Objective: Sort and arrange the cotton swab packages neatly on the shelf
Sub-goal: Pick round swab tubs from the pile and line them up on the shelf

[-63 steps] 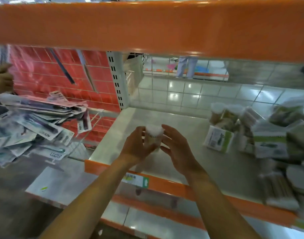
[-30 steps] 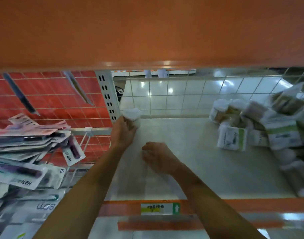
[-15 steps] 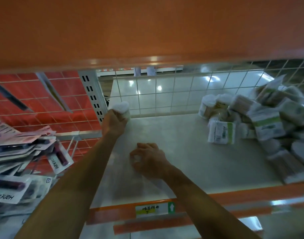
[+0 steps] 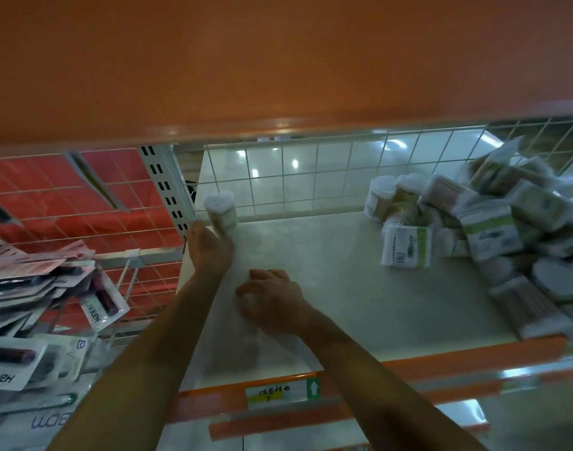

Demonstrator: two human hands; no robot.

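Bare, slender forearms (image 4: 155,336) run to bare left hand (image 4: 210,252) and right hand (image 4: 273,299).

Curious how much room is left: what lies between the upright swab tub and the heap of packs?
Nothing: in the head view, only bare shelf board separates the swab tub from the heap of packs.

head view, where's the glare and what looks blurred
Head view: dim overall; glare spots on the floor tiles behind the wire grid, a sheen on the upper shelf edge; the package pile smears toward the right edge; the left hand gripping the swab tub looks sharper.
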